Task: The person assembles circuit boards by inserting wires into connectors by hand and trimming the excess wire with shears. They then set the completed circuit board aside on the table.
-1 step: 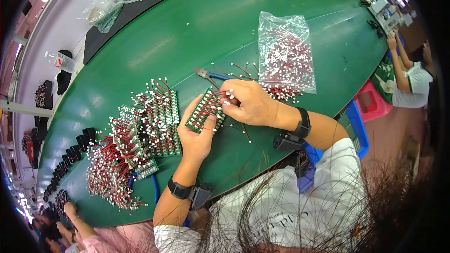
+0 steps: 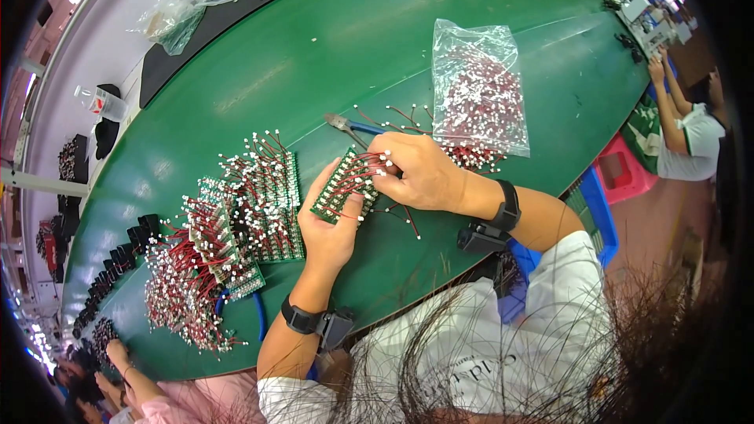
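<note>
My left hand (image 2: 328, 234) grips a green circuit board (image 2: 334, 191) with rows of pale connectors and several red wires, its thumb pressed on the face. At the board's right edge, my right hand (image 2: 424, 173) is closed, thumb and fingers pinched around the red-and-black wire leads (image 2: 381, 161) with white plugs; its fingertips are partly hidden. Just beyond the right hand lie blue-handled pliers (image 2: 353, 125). Left of my left hand, wired circuit boards (image 2: 275, 204) are stacked on the table, beside a heap of wire leads (image 2: 184, 294).
A clear plastic bag (image 2: 481, 90) full of wire leads lies on the green table (image 2: 345, 39) beyond my right hand. Black parts (image 2: 118, 263) line the left edge. A blue crate (image 2: 601, 216) and a red stool (image 2: 624, 169) stand at the right. Other people sit at both sides.
</note>
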The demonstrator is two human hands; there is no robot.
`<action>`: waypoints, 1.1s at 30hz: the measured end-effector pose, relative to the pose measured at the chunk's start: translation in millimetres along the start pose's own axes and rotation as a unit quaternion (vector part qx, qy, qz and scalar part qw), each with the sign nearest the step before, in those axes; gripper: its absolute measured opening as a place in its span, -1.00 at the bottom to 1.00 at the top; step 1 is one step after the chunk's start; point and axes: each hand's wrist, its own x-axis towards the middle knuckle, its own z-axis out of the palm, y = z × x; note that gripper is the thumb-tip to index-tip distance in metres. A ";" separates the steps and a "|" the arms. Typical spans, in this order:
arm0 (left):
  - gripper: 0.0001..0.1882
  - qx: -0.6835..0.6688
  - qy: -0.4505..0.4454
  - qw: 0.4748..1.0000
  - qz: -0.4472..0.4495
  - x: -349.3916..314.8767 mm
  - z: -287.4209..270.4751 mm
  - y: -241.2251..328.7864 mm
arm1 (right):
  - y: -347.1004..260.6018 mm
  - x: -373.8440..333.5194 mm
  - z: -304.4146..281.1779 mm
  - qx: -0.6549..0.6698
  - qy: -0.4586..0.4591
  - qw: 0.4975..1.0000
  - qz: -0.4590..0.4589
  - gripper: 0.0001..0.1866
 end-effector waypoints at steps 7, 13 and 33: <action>-0.45 -0.004 -0.043 0.999 0.002 -2.6 5.0 2.8 | -0.1 -1.7 0.2 -0.056 0.014 0.998 -0.013 -0.80; -0.44 0.012 -0.042 0.999 0.031 -6.7 7.1 -0.5 | -2.7 -1.7 -0.3 -0.037 0.019 0.999 -0.022 -0.79; -0.42 0.092 -0.062 0.991 0.074 -8.7 2.6 -10.1 | -6.3 -3.7 -1.6 -0.114 0.017 0.990 -0.083 -0.76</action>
